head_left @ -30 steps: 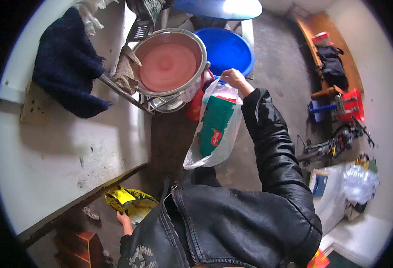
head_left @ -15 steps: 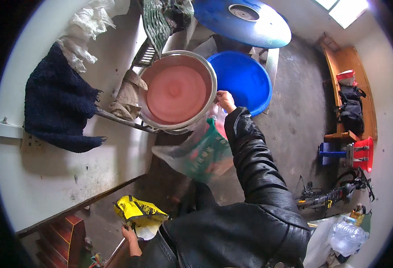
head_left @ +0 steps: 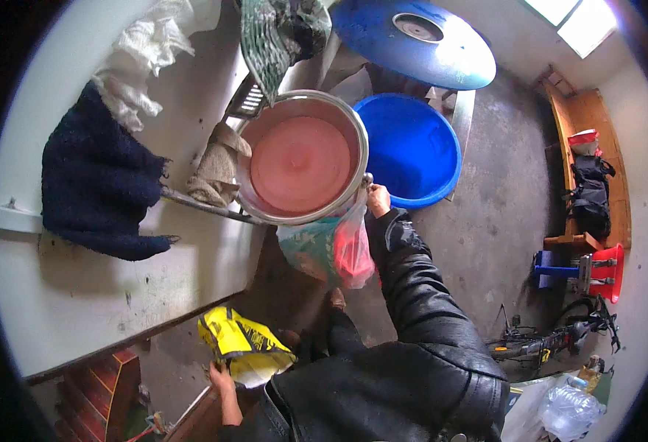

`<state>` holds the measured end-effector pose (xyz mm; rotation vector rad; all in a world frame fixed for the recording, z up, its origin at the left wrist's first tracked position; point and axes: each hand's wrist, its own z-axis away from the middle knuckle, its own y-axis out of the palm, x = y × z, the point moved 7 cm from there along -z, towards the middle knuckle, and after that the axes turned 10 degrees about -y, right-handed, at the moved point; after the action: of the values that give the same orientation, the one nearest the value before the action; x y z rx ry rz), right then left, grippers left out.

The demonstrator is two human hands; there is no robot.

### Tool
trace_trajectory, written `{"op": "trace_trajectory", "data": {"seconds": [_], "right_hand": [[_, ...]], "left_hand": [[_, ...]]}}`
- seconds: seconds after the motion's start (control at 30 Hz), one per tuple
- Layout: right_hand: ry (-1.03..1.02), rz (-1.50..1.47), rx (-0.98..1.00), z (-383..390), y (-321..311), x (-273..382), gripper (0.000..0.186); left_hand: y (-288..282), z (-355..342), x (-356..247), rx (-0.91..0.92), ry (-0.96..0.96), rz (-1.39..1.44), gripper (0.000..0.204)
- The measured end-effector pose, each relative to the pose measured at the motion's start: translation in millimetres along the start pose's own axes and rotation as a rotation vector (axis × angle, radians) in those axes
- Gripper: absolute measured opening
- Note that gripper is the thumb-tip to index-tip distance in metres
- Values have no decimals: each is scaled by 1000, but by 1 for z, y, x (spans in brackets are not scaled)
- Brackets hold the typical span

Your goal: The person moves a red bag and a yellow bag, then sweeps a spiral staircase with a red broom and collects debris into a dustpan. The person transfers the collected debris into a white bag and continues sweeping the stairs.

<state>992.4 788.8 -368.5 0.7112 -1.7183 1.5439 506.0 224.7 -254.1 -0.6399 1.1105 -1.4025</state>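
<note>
At the right edge of a round metal-rimmed tub [head_left: 361, 121] with a pinkish inside, my right hand [head_left: 378, 200] is closed at the top of a clear plastic bag [head_left: 353, 247]. A small metal knob shows by its fingertips. Printed in green, the bag hangs below the rim with something red or pink in it. My left hand [head_left: 223, 379], low on the left, grips the edge of a yellow bag [head_left: 239, 339] with black print and a pale lower part. Its fingers are partly hidden.
Right of the tub stands a blue basin [head_left: 412, 151], with a blue round lid [head_left: 420, 51] behind it. A beige cloth [head_left: 217, 166] and dark blue towel [head_left: 103, 177] hang on the left. At the right are a wooden bench [head_left: 607, 169], a red bucket [head_left: 607, 272] and a bicycle [head_left: 552, 328].
The clear bag has swung in from a spread-out slant and now hangs more straight down, its red content showing. My right hand stays by the tub's rim. The whole view has shifted slightly.
</note>
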Motion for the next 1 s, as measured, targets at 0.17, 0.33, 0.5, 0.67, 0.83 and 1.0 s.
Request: {"op": "trace_trajectory", "data": {"seconds": [0.17,0.33,0.5,0.67,0.83,1.0], "right_hand": [[-51,151,140,62,1,27,31],[46,83,299,129,-16,-58,47],[64,-268,862,261,45,65,85],[-177,-278,1200,338,95,160,97],[-179,-254,1394,411,134,216,100],[-697,44,1395,501,175,286,54]], "left_hand": [[-8,-4,-16,-76,101,163,36],[-17,1,-61,-27,67,531,27],[-53,14,-48,41,-100,916,28],[-13,1,28,19,-205,1148,26],[-35,11,98,-80,-351,1262,22],[-65,19,184,-257,-423,1080,28]]}}
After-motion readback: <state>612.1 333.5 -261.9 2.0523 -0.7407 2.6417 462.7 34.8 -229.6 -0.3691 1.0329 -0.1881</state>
